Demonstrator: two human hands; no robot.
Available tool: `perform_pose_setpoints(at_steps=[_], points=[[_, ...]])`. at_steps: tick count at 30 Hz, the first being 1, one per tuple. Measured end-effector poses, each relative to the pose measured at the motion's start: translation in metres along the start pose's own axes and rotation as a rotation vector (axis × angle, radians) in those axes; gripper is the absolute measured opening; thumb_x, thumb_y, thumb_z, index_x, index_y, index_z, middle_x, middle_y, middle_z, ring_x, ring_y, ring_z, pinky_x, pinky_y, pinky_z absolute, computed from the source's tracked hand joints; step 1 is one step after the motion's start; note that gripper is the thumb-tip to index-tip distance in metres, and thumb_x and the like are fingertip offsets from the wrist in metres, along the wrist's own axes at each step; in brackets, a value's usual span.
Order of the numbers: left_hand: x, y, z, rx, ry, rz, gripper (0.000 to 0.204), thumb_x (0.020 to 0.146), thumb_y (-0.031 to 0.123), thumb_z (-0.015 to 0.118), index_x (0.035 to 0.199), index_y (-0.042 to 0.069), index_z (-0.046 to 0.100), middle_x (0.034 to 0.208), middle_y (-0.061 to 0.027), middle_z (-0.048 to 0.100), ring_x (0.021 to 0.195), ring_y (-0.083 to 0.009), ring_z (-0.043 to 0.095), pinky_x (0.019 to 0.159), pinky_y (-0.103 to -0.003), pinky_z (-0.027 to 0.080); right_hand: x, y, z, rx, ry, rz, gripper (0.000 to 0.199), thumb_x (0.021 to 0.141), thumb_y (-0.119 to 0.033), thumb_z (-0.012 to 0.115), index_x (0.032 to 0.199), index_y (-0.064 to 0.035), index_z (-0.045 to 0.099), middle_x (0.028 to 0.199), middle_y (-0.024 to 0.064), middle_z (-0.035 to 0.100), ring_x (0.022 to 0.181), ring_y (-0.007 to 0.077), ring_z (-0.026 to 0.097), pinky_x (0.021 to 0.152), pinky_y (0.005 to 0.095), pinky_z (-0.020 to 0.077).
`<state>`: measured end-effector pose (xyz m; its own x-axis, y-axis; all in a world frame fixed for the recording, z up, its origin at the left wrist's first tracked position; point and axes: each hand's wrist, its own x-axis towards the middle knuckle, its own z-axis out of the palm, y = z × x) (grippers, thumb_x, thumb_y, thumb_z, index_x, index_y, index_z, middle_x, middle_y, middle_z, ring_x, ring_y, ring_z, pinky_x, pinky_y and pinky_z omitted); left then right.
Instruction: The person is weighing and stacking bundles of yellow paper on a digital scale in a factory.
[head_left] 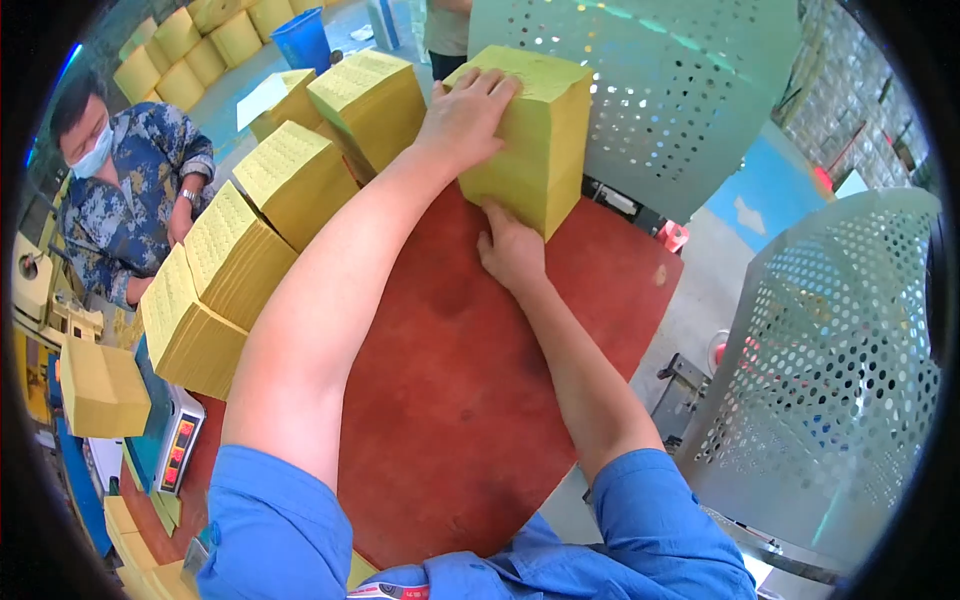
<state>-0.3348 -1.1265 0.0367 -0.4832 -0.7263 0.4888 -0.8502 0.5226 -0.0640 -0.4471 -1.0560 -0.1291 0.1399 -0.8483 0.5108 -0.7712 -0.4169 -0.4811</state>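
Evidently the yellow paper stack is being squared up on the red worktop: left hand lies spread flat on its top, right hand presses its near lower edge. Sliding it next needs a firm two-sided grip. More stacks crowd leftward; a perforated metal guard stands just behind; bare room lies nearer.
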Motion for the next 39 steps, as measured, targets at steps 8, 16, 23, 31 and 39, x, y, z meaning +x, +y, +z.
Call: perform_pose_setpoints(at_steps=[8, 16, 23, 31, 39], points=[[-0.024, 0.037, -0.032, 0.071, 0.014, -0.102, 0.083, 0.073, 0.012, 0.073, 0.147, 0.019, 0.034, 0.147, -0.017, 0.038, 0.14, -0.0371, 0.032, 0.109, -0.062, 0.029, -0.01, 0.006, -0.006, 0.116, 0.053, -0.028, 0.018, 0.078, -0.015, 0.062, 0.095, -0.0093, 0.068, 0.087, 0.0133, 0.069, 0.081, 0.0322, 0.067, 0.073, 0.0434, 0.054], [-0.173, 0.154, -0.125, -0.299, 0.326, 0.189, 0.017, 0.074, 0.016, 0.059, 0.088, 0.008, 0.063, 0.095, -0.0115, 0.06, 0.097, -0.029, 0.057, 0.08, -0.044, 0.048, -0.05, -0.003, 0.007, 0.209, 0.0, 0.055, 0.021, 0.089, -0.016, 0.055, 0.1, -0.0021, 0.067, 0.095, 0.014, 0.069, 0.086, 0.0278, 0.065, 0.078, 0.0404, 0.0529], [-0.432, 0.21, -0.214, -0.597, 0.248, -0.293, 0.024, 0.082, 0.018, 0.067, 0.101, 0.003, 0.063, 0.107, -0.0143, 0.062, 0.101, -0.0316, 0.06, 0.083, -0.043, 0.049, -0.157, -0.022, -0.045, 0.413, -0.126, 0.168, 0.026, 0.092, -0.006, 0.05, 0.111, 0.0054, 0.064, 0.096, 0.0136, 0.067, 0.077, 0.0227, 0.059, 0.071, 0.034, 0.0502], [-0.717, 0.319, -0.383, -0.091, 0.505, -1.209, 0.02, 0.085, 0.005, 0.065, 0.105, 0.003, 0.065, 0.097, -0.0111, 0.068, 0.087, -0.0272, 0.067, 0.075, -0.036, 0.053, -0.363, -0.317, -0.133, 1.098, -0.566, -0.073, 0.019, 0.091, 0.006, 0.047, 0.101, 0.0022, 0.063, 0.078, 0.0042, 0.057, 0.068, 0.009, 0.051, 0.06, 0.0224, 0.0435], [-0.946, 0.428, -0.483, 0.156, 0.742, -1.595, 0.014, 0.088, 0.007, 0.065, 0.101, 0.002, 0.066, 0.09, -0.0112, 0.069, 0.081, -0.0227, 0.069, 0.069, -0.032, 0.054, -0.567, -0.567, -0.137, 1.244, -1.129, -0.261, 0.016, 0.091, 0.005, 0.052, 0.1, 0.0009, 0.065, 0.081, 0.006, 0.063, 0.069, 0.0095, 0.058, 0.063, 0.0223, 0.0477]])
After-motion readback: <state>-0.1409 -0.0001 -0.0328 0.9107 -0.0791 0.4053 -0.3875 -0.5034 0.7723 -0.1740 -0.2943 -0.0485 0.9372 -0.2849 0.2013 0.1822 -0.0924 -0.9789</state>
